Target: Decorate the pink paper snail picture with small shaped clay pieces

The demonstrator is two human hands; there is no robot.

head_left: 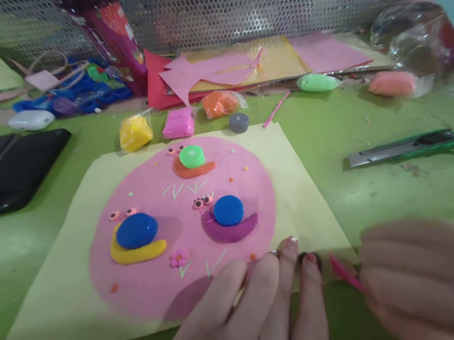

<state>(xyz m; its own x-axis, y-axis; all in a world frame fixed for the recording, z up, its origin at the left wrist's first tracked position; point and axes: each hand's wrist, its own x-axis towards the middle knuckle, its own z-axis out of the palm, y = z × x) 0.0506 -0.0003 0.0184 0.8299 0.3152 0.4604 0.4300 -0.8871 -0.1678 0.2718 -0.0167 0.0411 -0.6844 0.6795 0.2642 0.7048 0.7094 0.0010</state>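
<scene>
My left hand lies over the lower right of a pale yellow sheet, fingers stretched out. One of its fingertips rests on a small dark lump, mostly hidden. Closed and blurred, my right hand holds a thin pink plastic tool, its tip near that lump. Glued or laid on the sheet is a pink oval bearing three clay snails: a yellow one and a purple one with blue cap shells, and an orange one with a green cap shell. A pink clay flower sits below them.
A green-handled cutter lies at the right. Wrapped clay packs, yellow, pink and orange, line the back beside a grey cap and pink stick. A black phone-like slab and purple bottle stand left.
</scene>
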